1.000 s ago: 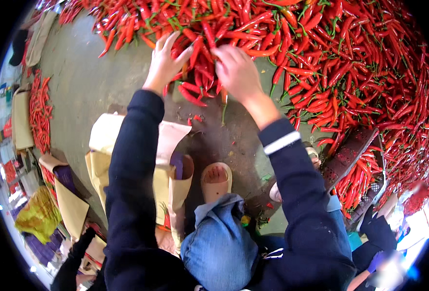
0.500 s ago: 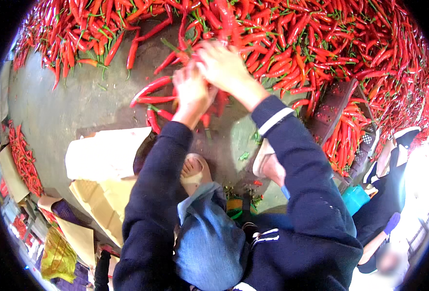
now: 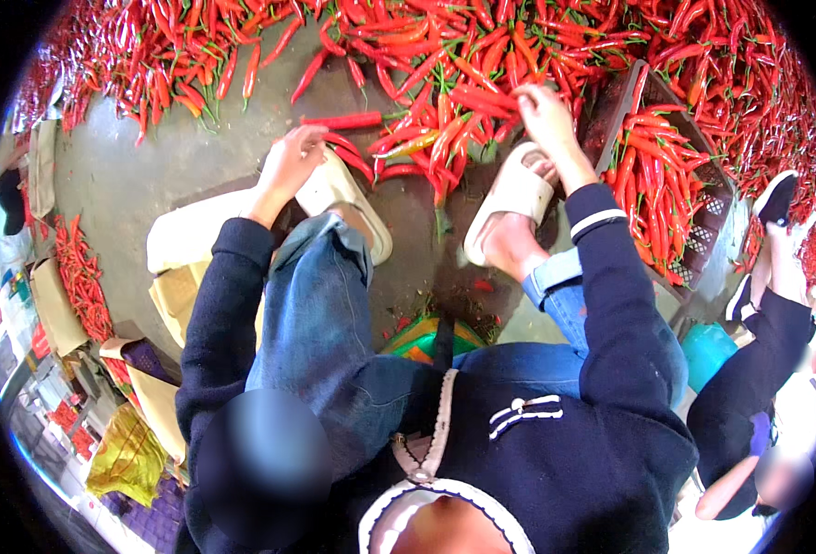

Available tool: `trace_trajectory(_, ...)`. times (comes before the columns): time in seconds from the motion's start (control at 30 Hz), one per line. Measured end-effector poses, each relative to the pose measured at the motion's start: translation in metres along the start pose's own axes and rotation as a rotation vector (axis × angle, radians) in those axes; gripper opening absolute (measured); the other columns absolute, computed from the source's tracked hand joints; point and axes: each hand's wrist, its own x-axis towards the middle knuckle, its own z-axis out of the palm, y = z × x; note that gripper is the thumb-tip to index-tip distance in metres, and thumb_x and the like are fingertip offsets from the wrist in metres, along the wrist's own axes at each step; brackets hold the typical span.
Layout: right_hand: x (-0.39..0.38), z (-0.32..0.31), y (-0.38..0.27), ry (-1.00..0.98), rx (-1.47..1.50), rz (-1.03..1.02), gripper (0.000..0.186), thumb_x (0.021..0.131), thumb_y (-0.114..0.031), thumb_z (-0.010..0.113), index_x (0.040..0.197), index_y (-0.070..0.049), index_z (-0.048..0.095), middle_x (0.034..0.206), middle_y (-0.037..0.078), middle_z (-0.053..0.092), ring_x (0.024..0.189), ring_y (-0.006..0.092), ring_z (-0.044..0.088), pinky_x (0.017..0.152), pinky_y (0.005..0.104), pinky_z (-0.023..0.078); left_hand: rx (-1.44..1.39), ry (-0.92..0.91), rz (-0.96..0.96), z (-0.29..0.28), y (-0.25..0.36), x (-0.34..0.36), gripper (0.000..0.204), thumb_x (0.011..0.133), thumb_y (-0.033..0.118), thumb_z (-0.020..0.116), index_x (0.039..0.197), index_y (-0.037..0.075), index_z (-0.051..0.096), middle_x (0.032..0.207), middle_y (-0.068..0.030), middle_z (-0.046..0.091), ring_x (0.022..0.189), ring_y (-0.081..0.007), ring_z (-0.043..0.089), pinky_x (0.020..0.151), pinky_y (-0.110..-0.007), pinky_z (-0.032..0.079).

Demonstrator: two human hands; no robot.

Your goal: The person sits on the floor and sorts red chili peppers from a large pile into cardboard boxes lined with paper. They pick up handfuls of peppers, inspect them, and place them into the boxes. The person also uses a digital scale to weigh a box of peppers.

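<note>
Red chili peppers (image 3: pixel 445 138) with green stems lie loosely piled before my feet. My left hand (image 3: pixel 290 164) is at the pile's near left edge, its fingers curled together. Chili ends lie right at those fingertips, but what they hold, if anything, is hidden. Just beyond lies a single straight red chili (image 3: pixel 345 120). My right hand (image 3: pixel 548 120) is over the right part of the pile, above my right sandal (image 3: pixel 510 198). Its fingers are closed at the end of a thick red chili (image 3: pixel 482 99).
A dark plastic crate (image 3: pixel 602 129) of chilies stands on the right, by a large heap (image 3: pixel 759 120). My left sandal (image 3: pixel 339 198) is close to my left hand. A white sack (image 3: pixel 196 226) lies at left. Another person's dark-clad leg (image 3: pixel 750 369) shows at lower right.
My hands, together over the bunch of chilies before, have moved apart and closer to me, left and right. The chilies now lie spread between them. My view has tilted back toward my body.
</note>
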Motion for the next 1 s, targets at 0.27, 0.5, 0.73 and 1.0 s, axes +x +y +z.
trace_trajectory(0.27, 0.001, 0.059, -0.034, -0.084, -0.339, -0.154, 0.032, 0.076, -0.022, 0.059, 0.101, -0.004, 0.049, 0.093, 0.015, 0.057, 0.082, 0.0328, 0.059, 0.068, 0.0421, 0.05, 0.235, -0.047, 0.27, 0.088, 0.019, 0.065, 0.024, 0.082, 0.026, 0.053, 0.096, 0.007, 0.059, 0.085, -0.0144, 0.061, 0.081, -0.0307, 0.06, 0.069, -0.038, 0.048)
trace_trajectory(0.5, 0.028, 0.046, -0.047, -0.031, -0.543, -0.352, 0.031, 0.071, -0.022, 0.067, 0.089, -0.003, 0.052, 0.089, 0.014, 0.055, 0.084, 0.0315, 0.058, 0.066, 0.0394, 0.051, 0.393, -0.092, 0.136, 0.157, 0.046, 0.111, 0.045, 0.077, 0.043, 0.058, 0.096, 0.001, 0.058, 0.084, -0.0209, 0.06, 0.081, -0.0315, 0.061, 0.07, -0.042, 0.048)
trace_trajectory(0.73, 0.065, 0.048, -0.033, -0.151, -0.491, -0.11, 0.034, 0.074, -0.03, 0.065, 0.091, -0.003, 0.054, 0.089, 0.017, 0.057, 0.081, 0.0339, 0.059, 0.068, 0.0419, 0.05, -1.05, -0.096, -0.273, 0.126, 0.023, 0.105, 0.024, 0.09, 0.027, 0.05, 0.103, 0.008, 0.046, 0.084, -0.006, 0.054, 0.071, -0.0189, 0.057, 0.065, -0.037, 0.05)
trace_trajectory(1.0, 0.032, 0.051, -0.123, -0.35, -0.196, -0.075, 0.041, 0.077, -0.036, 0.06, 0.103, -0.004, 0.055, 0.096, 0.018, 0.06, 0.09, 0.0326, 0.058, 0.078, 0.042, 0.047, -1.236, -0.029, -0.261, 0.118, 0.054, 0.103, 0.033, 0.081, 0.021, 0.061, 0.107, 0.004, 0.049, 0.099, -0.008, 0.057, 0.087, -0.0186, 0.056, 0.074, -0.039, 0.05)
